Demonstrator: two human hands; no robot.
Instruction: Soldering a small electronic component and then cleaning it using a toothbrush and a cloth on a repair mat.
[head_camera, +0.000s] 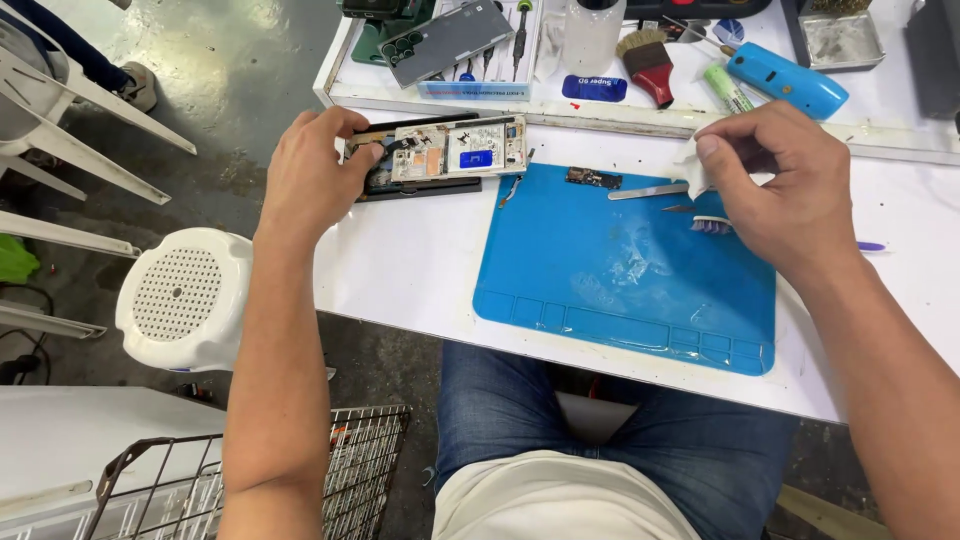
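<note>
My left hand (318, 172) grips the left end of an opened phone (455, 150) with bare circuit parts, lying on a dark panel on the white table (400, 265). My right hand (778, 185) holds a small white tissue piece (694, 170) between thumb and forefinger, above the right part of the blue work mat (620, 270). Under that hand the bristles of a small brush (712, 227) show. On the mat lie metal tweezers (647, 191) and a small dark circuit part (592, 178).
A raised white shelf at the back holds a grey phone back cover (445, 42), a red-handled brush (648, 68), a blue tool (787, 80), a green tube (728, 90) and a metal tray (842, 40). A white stool (182, 296) and wire basket (340, 470) stand at left.
</note>
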